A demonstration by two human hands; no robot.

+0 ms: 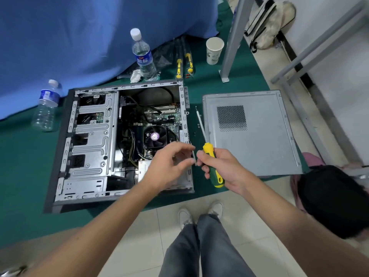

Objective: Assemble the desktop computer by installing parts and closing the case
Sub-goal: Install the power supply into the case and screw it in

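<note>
The open desktop case (pixel 65 148) lies on its side on a green mat, with the CPU fan (pixel 154 135) and motherboard showing. Its grey side panel (pixel 253 136) lies flat to the right. My right hand (pixel 223 168) grips a yellow and green screwdriver (pixel 208 149) whose shaft points away from me over the gap between case and panel. My left hand (pixel 165 166) hovers over the case's near right corner, its fingertips pinching a thin grey rod (pixel 194 156) right beside my right thumb.
Two water bottles (pixel 143 56) (pixel 47 104) stand behind and left of the case. A paper cup (pixel 214 50), two packaged screwdrivers (pixel 184 64) and a crumpled tissue lie at the back. Small screws (pixel 198 124) lie on the mat. A black bag (pixel 335 198) sits at the right.
</note>
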